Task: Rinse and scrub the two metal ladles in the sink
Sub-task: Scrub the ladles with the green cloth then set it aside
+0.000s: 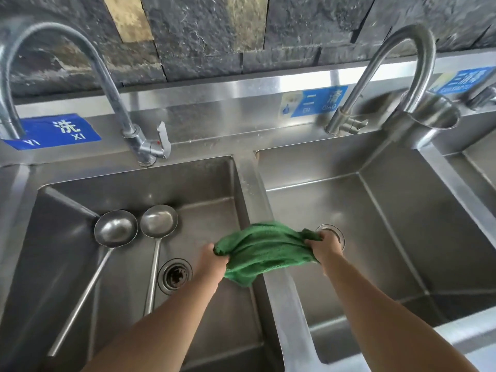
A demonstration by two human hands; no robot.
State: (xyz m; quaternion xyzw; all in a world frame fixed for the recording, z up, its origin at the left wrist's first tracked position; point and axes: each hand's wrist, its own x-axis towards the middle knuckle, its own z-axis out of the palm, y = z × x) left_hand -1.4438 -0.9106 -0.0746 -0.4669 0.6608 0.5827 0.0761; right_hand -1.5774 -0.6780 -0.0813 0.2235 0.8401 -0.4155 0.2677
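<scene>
Dark stone-tile wall [204, 30] w/ steel backsplash [220, 103], blue labels [57, 130], two gooseneck taps [107, 84].

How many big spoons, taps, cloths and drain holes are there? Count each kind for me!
Ladles: 2, the left ladle and the right ladle
Taps: 2, the left tap and the right tap
Green cloth: 1
Drains: 2, the left drain and the right drain
Total: 7
</scene>
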